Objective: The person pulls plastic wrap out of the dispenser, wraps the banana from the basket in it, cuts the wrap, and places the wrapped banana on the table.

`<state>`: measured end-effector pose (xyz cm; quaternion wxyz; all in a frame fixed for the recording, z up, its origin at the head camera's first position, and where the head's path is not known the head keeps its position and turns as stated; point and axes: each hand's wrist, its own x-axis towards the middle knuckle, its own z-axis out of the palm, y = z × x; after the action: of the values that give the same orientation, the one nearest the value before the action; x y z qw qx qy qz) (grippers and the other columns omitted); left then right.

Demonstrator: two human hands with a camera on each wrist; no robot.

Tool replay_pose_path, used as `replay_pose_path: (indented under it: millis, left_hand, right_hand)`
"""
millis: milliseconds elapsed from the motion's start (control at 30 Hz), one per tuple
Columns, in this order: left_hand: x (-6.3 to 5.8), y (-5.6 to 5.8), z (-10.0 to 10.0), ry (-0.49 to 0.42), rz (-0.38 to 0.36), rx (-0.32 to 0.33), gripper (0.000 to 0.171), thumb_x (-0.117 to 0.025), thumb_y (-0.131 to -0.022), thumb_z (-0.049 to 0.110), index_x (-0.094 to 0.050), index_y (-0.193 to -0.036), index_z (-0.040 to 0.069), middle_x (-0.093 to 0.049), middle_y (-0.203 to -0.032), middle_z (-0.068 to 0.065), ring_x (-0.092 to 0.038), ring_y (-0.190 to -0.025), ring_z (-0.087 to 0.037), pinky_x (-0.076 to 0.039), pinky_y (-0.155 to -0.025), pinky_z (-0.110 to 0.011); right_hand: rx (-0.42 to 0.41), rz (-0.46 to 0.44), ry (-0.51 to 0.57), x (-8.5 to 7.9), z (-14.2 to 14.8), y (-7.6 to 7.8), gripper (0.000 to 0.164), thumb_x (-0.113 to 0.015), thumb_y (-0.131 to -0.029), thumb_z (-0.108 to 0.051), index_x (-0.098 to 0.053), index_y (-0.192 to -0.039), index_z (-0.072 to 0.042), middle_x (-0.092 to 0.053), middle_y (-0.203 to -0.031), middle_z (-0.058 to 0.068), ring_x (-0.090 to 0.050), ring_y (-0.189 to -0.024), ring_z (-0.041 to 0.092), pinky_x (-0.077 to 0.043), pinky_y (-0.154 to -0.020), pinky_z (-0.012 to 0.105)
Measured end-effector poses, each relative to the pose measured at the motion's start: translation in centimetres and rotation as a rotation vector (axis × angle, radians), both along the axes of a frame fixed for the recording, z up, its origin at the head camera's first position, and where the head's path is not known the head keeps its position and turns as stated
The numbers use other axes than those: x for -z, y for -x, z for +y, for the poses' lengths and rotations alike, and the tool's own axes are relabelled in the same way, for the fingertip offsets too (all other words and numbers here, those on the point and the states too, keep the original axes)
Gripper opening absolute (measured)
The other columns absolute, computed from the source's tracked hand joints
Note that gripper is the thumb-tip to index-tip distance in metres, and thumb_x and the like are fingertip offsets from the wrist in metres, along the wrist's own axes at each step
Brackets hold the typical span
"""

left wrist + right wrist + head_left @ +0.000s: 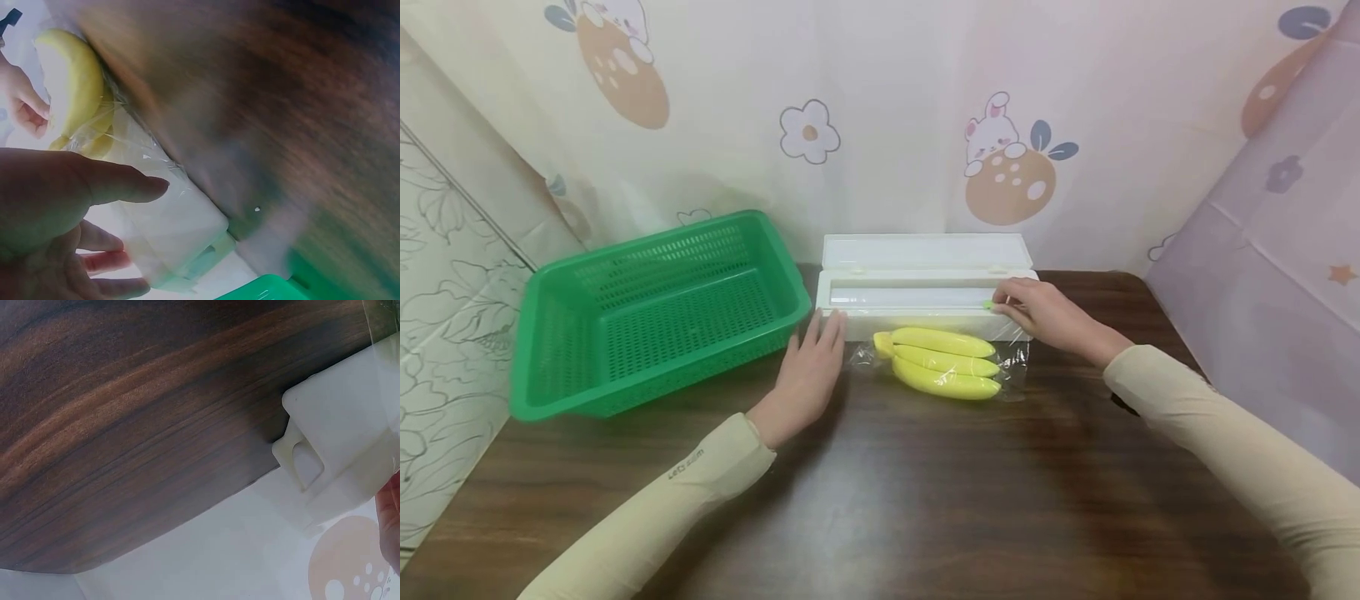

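Observation:
A white cling film dispenser (917, 325) stands at the back of the table with its lid (925, 250) raised. My right hand (1048, 317) pinches the small green cutter slider (988, 305) near the dispenser's right end. On the left front edge rest the straight fingers of my left hand (801, 383). Clear cling film (1015, 367) hangs from the front edge over a bunch of yellow bananas (943, 362) lying against the dispenser. In the right wrist view only the edge of my right hand (390, 519) shows beside the dispenser's end (344, 400).
A green plastic basket (666, 383) stands at the left, close to my left hand. Dark wooden tabletop (925, 500) stretches in front of the bananas. Behind the dispenser hangs a printed curtain (895, 100), and a purple wall covering (1285, 250) closes off the right side.

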<state>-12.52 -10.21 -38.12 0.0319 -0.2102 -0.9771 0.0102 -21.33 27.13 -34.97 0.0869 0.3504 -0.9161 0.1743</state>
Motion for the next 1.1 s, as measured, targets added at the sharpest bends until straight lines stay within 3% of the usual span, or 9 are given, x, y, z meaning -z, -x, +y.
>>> replay_pose_path:
  millis: [333, 600, 1100]
  left_hand:
    - [-0.2, 0.0, 0.2, 0.025, 0.015, 0.000, 0.080, -0.068, -0.093, -0.007, -0.028, -0.162, -0.007, -0.030, -0.169, -0.021, -0.030, -0.156, -0.045, -0.048, -0.113, -0.061]
    - [-0.2, 0.0, 0.3, 0.025, 0.022, -0.001, 0.077, -0.069, -0.093, -0.007, -0.031, -0.161, -0.008, -0.032, -0.168, -0.023, -0.031, -0.155, -0.047, -0.049, -0.111, -0.063]
    - [-0.1, 0.0, 0.5, 0.022, 0.067, 0.001, 0.070, -0.068, -0.094, -0.007, -0.038, -0.157, -0.010, -0.035, -0.164, -0.024, -0.034, -0.152, -0.049, -0.047, -0.113, -0.062]
  right_hand:
    - [0.007, 0.018, 0.003, 0.0, 0.2, -0.2, 0.005, -0.071, -0.099, -0.003, -0.069, -0.101, -0.007, -0.072, -0.094, 0.010, -0.071, -0.086, 0.027, -0.059, -0.077, 0.049]
    - [0.004, 0.031, 0.000, 0.0, 0.1, 0.0, 0.007, -0.072, -0.098, 0.000, -0.069, -0.101, -0.005, -0.073, -0.094, 0.011, -0.072, -0.086, 0.028, -0.060, -0.077, 0.049]
    - [0.006, 0.158, -0.013, 0.2, 2.1, -0.6, 0.013, -0.076, -0.091, 0.006, -0.068, -0.096, -0.004, -0.068, -0.090, 0.010, -0.063, -0.086, 0.029, -0.054, -0.073, 0.048]
